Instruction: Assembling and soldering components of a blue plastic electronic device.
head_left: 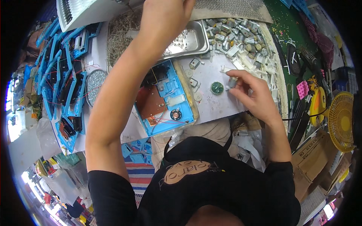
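My left arm stretches far across the table, and my left hand (166, 15) is partly cut off by the top edge, its fingers out of sight. At the right, my right hand (256, 92) pinches a small grey motor (233, 81) with a white plastic part between thumb and fingers. Beside it on the white tabletop lies a small round green dish (217, 88). Between my arms rests an opened blue plastic housing (181, 113) with a brown circuit board (151, 101), a round speaker (175, 114) and thin wires. Small motor units (194, 63) lie just right of the housing.
A metal tray (205, 41) of screws stands behind the housing. Many grey motors (226, 30) are heaped at the far right. Stacked blue housings (56, 83) and a round tin of small metal bits (96, 86) are at the left. A yellow fan (343, 122) stands at the right.
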`<action>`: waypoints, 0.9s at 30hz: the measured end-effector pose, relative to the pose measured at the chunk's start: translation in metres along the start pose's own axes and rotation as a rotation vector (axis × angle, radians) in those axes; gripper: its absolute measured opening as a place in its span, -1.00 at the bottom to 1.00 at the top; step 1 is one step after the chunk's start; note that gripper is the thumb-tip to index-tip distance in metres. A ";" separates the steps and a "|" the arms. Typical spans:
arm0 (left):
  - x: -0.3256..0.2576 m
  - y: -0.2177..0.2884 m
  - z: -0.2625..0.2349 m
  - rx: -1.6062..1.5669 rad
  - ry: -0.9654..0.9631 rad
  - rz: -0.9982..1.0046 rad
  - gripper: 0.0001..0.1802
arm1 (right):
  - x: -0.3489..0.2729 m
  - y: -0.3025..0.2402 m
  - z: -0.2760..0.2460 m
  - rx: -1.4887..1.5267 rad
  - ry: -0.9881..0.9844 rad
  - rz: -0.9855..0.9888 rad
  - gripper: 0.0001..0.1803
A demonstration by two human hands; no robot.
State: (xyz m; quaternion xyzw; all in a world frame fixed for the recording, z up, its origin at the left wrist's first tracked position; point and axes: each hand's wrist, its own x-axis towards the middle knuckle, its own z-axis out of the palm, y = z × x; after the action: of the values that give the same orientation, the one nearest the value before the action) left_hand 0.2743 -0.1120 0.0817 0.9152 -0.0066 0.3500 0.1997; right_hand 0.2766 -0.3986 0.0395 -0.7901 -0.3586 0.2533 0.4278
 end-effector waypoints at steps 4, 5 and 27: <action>-0.066 0.049 -0.059 -0.516 -0.229 -0.263 -0.87 | 0.009 0.003 0.003 -0.166 -0.100 0.005 -0.58; -0.085 0.059 -0.073 -0.539 -0.289 -0.342 -0.85 | 0.012 0.005 0.005 -0.202 -0.111 -0.016 -0.59; -0.212 0.096 -0.082 -0.894 -0.225 -0.865 -0.60 | 0.005 -0.047 0.074 0.863 -0.423 0.287 -0.48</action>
State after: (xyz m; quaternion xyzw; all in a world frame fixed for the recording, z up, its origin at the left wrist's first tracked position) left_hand 0.0470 -0.1971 0.0358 0.6945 0.1977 0.1025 0.6842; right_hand 0.2108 -0.3407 0.0417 -0.5140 -0.1876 0.5895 0.5942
